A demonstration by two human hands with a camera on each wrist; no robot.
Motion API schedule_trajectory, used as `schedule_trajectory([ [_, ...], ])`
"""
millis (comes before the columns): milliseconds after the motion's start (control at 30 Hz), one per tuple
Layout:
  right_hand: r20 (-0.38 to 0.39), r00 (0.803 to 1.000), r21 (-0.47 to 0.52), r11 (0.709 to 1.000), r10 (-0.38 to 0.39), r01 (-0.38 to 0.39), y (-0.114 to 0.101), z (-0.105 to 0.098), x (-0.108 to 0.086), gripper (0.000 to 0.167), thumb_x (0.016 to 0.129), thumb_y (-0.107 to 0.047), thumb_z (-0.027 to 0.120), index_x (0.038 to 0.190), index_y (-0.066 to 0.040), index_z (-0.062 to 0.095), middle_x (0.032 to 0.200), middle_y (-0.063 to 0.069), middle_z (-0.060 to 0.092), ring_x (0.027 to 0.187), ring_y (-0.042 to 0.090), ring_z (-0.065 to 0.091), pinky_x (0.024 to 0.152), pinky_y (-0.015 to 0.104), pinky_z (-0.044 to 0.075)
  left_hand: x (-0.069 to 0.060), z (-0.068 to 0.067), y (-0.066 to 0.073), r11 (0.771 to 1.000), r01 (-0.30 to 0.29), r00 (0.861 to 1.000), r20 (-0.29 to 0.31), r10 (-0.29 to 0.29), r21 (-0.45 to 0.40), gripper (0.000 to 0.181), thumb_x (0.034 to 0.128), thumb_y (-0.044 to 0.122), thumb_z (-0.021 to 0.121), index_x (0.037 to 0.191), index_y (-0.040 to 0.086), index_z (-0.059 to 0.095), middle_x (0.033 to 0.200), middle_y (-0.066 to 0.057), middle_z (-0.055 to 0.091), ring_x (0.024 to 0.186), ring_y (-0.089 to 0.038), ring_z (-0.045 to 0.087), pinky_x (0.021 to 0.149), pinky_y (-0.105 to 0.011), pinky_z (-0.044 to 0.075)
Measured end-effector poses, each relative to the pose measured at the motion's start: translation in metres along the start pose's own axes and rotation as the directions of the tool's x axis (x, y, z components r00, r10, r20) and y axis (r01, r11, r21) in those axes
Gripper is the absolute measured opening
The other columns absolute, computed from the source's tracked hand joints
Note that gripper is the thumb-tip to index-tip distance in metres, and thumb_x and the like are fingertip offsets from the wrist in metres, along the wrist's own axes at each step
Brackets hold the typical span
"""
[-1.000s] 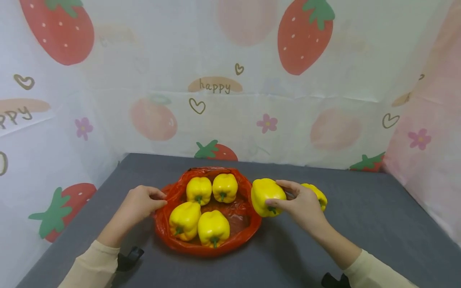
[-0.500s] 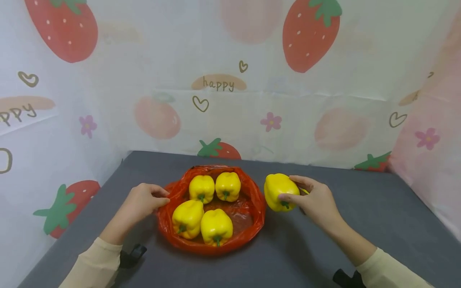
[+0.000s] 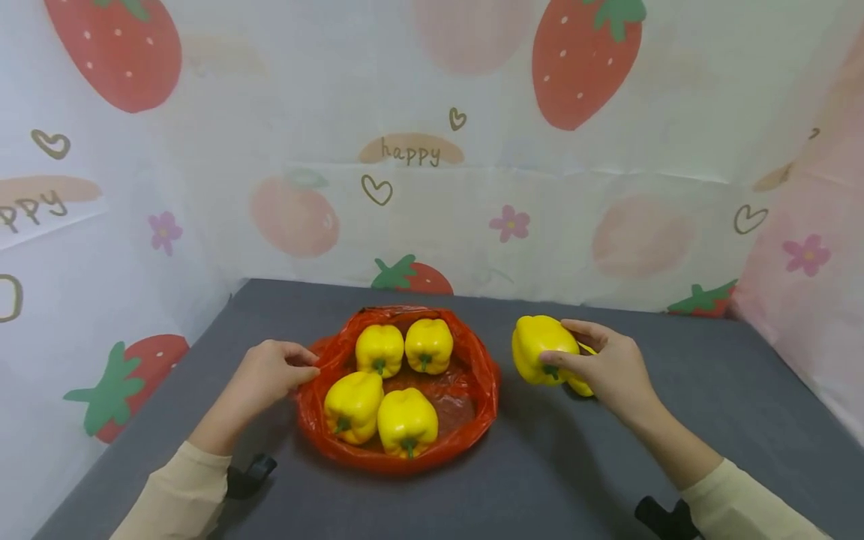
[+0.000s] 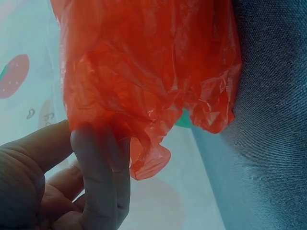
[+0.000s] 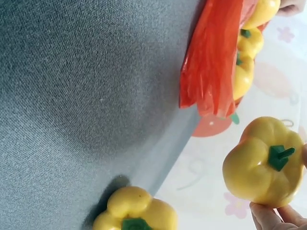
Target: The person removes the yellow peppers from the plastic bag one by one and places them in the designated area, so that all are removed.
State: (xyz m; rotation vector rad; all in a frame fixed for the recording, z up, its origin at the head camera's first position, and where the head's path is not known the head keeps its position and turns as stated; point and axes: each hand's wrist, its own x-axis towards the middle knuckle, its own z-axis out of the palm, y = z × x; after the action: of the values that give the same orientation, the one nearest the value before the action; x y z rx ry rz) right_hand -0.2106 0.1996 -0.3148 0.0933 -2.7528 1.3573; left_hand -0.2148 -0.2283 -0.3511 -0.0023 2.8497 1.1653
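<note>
A red plastic bag [image 3: 472,431] stands wide-mouthed on the dark table, with several yellow bell peppers [image 3: 407,424] inside. My left hand [image 3: 270,375] pinches the bag's left rim between thumb and fingers; the left wrist view shows the thin red film [image 4: 144,72] at the fingertips. To the right of the bag, my right hand [image 3: 617,371] grips a yellow bell pepper [image 3: 543,349] above the table, its green stem [image 5: 283,154] plain in the right wrist view. Partly hidden behind that hand, another yellow bell pepper [image 5: 136,211] sits on the table.
The grey table [image 3: 432,510] ends at a white cloth backdrop [image 3: 432,225] printed with strawberries, hearts and flowers. More cloth hangs along the left and right sides. A dark strap piece [image 3: 250,476] shows at the left wrist.
My right hand has drawn the bell pepper rightward, away from the bag's right rim. The left hand keeps its pinch on the bag. The head view has shifted slightly.
</note>
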Motion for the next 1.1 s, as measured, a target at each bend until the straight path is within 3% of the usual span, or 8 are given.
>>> schedule_trajectory([
  [433,0.007,0.999,0.002,0.999,0.033,-0.033,0.005,-0.002,0.001,0.083,0.082,-0.051,0.076,0.147,-0.008,0.048,0.144,0.016,0.055,0.123,0.034,0.059,0.081,0.030,0.059,0.000,-0.002,0.004,1.000,0.013,1.000,-0.019,-0.012,0.020,0.024,0.0906,0.014,0.068,0.109,-0.002,0.072,0.094,-0.014,0.071,0.062,-0.017,0.057,0.060,-0.031,0.053],
  [667,0.001,0.999,-0.018,0.999,0.040,-0.040,0.009,-0.010,-0.001,0.082,0.084,-0.053,0.073,0.148,-0.008,0.047,0.146,0.016,0.054,0.126,0.034,0.056,0.078,0.021,0.056,-0.002,0.001,0.003,1.000,0.023,1.000,-0.015,-0.023,0.019,0.023,0.0903,0.013,0.068,0.108,-0.001,0.072,0.097,-0.014,0.072,0.066,-0.016,0.058,0.062,-0.031,0.055],
  [867,-0.012,0.999,0.031,0.999,0.034,-0.034,0.011,-0.018,-0.002,0.082,0.085,-0.051,0.074,0.148,-0.006,0.046,0.148,0.018,0.050,0.137,0.036,0.050,0.083,0.017,0.055,-0.001,0.002,0.006,0.999,0.022,0.999,-0.027,-0.021,0.027,0.024,0.0903,0.014,0.069,0.108,-0.001,0.072,0.096,-0.015,0.071,0.066,-0.018,0.057,0.061,-0.028,0.053],
  [1100,-0.032,0.999,0.005,1.000,0.023,-0.023,0.017,-0.023,0.000,0.082,0.085,-0.052,0.072,0.148,-0.006,0.045,0.148,0.018,0.051,0.138,0.036,0.048,0.092,0.024,0.055,0.000,0.002,0.003,0.999,0.017,0.999,-0.030,-0.016,0.037,0.023,0.0899,0.013,0.069,0.108,-0.002,0.072,0.095,-0.014,0.072,0.066,-0.017,0.057,0.060,-0.028,0.052],
])
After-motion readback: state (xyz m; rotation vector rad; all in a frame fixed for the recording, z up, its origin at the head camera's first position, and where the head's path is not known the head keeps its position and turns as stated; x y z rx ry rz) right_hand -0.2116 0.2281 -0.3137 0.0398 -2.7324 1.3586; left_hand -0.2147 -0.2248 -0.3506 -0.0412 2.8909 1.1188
